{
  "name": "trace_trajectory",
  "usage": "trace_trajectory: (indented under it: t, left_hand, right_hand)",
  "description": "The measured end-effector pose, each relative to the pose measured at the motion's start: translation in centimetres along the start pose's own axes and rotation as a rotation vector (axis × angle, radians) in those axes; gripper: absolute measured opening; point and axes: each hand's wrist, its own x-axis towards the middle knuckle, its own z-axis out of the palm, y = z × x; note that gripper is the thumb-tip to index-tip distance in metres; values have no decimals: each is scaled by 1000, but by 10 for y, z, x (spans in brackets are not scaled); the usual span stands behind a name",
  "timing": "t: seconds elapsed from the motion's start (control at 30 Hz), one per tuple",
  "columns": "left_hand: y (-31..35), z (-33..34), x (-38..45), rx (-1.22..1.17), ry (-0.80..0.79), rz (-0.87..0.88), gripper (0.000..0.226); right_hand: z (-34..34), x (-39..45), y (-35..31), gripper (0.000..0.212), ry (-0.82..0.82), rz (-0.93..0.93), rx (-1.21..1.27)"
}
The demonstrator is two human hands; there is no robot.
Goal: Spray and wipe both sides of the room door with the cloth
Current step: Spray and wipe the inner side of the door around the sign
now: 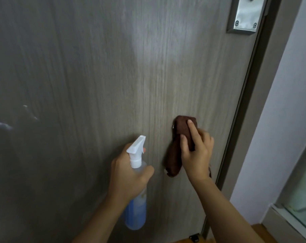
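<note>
We stand close to the room door (96, 85), looking down its grey wood-grain face. Our right hand (196, 155) presses a brown cloth (182, 130) flat against the door, low on the panel and toward its latch edge, well below the metal handle plate (245, 16). The fingers (194, 132) lie across the folded cloth, thumb curled round one side, so the hand grips it while pushing it onto the surface; a loose tail of cloth hangs down beside the wrist. The cloth's long axis runs roughly up and down, in line with the grain.

Our left hand (129, 174) is wrapped round the neck of the spray bottle (136, 199), which stands upright just left of the cloth, blue liquid in its lower half, white nozzle aimed at the door. Whether a fingertip sits on the trigger we cannot tell.

The relation that matters: the large unwiped stretch of door lies up and to the left of the cloth, and the right hand is already on the surface there. We judge that this side is mid-wipe, the far side not yet in view. The door frame (239, 120) bounds strokes on the right.
</note>
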Motion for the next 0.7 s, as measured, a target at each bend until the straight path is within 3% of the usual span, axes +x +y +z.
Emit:
trace_trajectory:
  t: [0.17, 0.3, 0.37, 0.5, 0.57, 0.63, 0.7]
  left_hand:
    - [2, -12, -5, -12, 38, -22, 33]
    - [5, -17, -5, 30, 63, -28, 24]
    - [5, -24, -5, 37, 84, -21, 25]
    - [5, -39, -3, 49, 89, 8, 33]
    - [4, -42, -2, 70, 76, 15, 35]
    - [3, -42, -2, 80, 66, 17, 37]
    - [3, -41, -2, 62, 82, 2, 38]
  right_hand:
    - [38, -10, -24, 56, 46, 86, -119]
    - [63, -39, -57, 58, -129, -282, -176]
    - [58, -31, -49, 56, -161, -352, -191]
    - [31, 5, -25, 48, 43, 47, -215]
    - [30, 11, -25, 48, 115, 160, -203]
    - [40, -2, -41, 50, 64, 100, -207]
    - [54, -28, -59, 53, -88, -116, -225]
